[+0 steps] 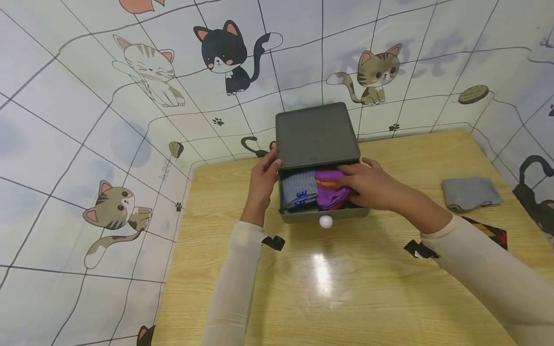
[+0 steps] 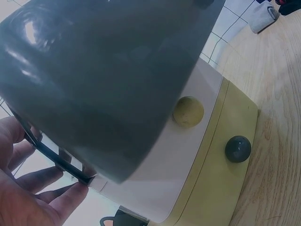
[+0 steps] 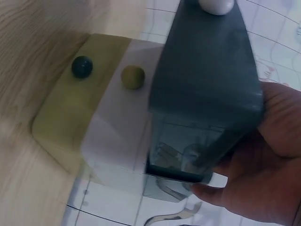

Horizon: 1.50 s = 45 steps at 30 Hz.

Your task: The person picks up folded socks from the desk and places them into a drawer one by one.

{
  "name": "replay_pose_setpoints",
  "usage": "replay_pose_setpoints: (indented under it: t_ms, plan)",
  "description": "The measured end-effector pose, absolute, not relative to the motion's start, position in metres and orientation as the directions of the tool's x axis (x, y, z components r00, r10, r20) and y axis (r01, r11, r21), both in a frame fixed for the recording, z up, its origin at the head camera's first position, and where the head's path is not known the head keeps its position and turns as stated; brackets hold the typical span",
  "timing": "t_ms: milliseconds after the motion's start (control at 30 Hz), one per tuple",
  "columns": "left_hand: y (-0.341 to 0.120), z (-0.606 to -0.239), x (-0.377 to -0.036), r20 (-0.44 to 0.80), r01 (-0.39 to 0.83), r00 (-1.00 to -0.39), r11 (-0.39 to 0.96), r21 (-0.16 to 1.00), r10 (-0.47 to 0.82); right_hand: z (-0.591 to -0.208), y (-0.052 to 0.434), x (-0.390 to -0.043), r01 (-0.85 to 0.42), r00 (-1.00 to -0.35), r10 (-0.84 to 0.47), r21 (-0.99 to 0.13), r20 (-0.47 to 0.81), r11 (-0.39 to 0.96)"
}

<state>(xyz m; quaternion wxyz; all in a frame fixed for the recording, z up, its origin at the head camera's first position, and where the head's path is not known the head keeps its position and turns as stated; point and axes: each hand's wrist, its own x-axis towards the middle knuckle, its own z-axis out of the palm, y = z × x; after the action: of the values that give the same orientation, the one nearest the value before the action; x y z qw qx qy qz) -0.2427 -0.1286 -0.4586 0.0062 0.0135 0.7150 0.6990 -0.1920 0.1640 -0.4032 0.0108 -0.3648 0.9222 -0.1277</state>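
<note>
A dark grey drawer (image 1: 303, 220) with a white knob is pulled out of the top of a small drawer unit (image 1: 318, 134). In it lie a folded grey ribbed sock (image 1: 298, 187) with blue marks and, to its right, a folded purple sock (image 1: 331, 192) with a yellow-orange stripe. My left hand (image 1: 261, 182) rests against the unit's left side, its fingers fairly straight in the left wrist view. Reaching over the drawer's right wall, my right hand (image 1: 374, 186) holds the purple sock. The drawer wall hides most of its fingers in the right wrist view.
Below the grey drawer are a white drawer (image 3: 120, 110) with a yellow knob and a yellow drawer (image 2: 235, 174) with a dark knob. A grey folded cloth (image 1: 472, 193) and a dark patterned cloth (image 1: 486, 230) lie at the right. Cat-print walls border the wooden table (image 1: 346, 298).
</note>
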Motion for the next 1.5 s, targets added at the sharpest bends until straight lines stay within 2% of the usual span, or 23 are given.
replay_pose_setpoints:
  t_ms: [100,200,333,433,567,633,700,767,833,933,1033,1167,1500]
  plan:
    - [-0.129,-0.459,-0.243,0.014,0.014,-0.999,0.017,1.0,0.037,-0.396,0.17,-0.183,-0.682,-0.719,-0.689,-0.275,0.087,0.677]
    - [-0.129,-0.458,-0.244,0.021,0.022,-0.999,0.016,1.0,0.043,-0.389,0.174,-0.172,-0.694,-0.711,-0.679,-0.342,0.185,0.634]
    - [-0.129,-0.456,-0.244,0.028,0.029,-0.999,0.026,0.999,0.044,-0.385,0.172,-0.149,-0.651,-0.757,-0.538,-0.499,0.372,0.571]
    - [-0.129,-0.455,-0.246,0.03,0.031,-0.998,0.025,0.999,0.049,-0.392,0.165,-0.128,-0.587,-0.808,-0.404,-0.645,0.429,0.49]
    - [-0.129,-0.455,-0.246,0.022,0.023,-0.998,0.013,1.0,0.052,-0.413,0.156,-0.106,-0.405,-0.893,-0.333,-0.862,0.302,0.303]
    - [-0.129,-0.455,-0.246,0.018,0.018,-0.999,0.006,1.0,0.049,-0.428,0.152,-0.098,-0.266,-0.918,-0.34,-0.952,0.202,0.153]
    - [-0.129,-0.455,-0.245,0.017,0.017,-0.999,0.004,1.0,0.046,-0.444,0.146,-0.091,-0.121,-0.931,-0.345,-0.993,0.118,-0.012]
    - [-0.129,-0.456,-0.246,0.017,0.017,-0.999,-0.001,1.0,0.049,-0.461,0.14,-0.085,0.041,-0.932,-0.362,-0.979,0.034,-0.199]
    - [-0.128,-0.456,-0.246,0.02,0.02,-0.999,0.002,1.0,0.049,-0.477,0.132,-0.08,0.204,-0.925,-0.376,-0.901,-0.049,-0.384]
    - [-0.127,-0.458,-0.245,0.025,0.025,-0.999,0.004,1.0,0.049,-0.493,0.123,-0.075,0.39,-0.905,-0.394,-0.677,-0.159,-0.624]
    - [-0.127,-0.459,-0.244,0.028,0.029,-0.999,0.017,0.999,0.046,-0.499,0.114,-0.075,0.449,-0.893,-0.396,-0.47,-0.213,-0.76]
    - [-0.127,-0.461,-0.244,0.025,0.026,-0.999,0.017,1.0,0.042,-0.497,0.107,-0.079,0.439,-0.896,-0.374,-0.35,-0.241,-0.827]
    - [-0.128,-0.46,-0.244,0.033,0.034,-0.998,0.022,0.999,0.053,-0.491,0.099,-0.084,0.428,-0.898,-0.361,-0.31,-0.251,-0.849]
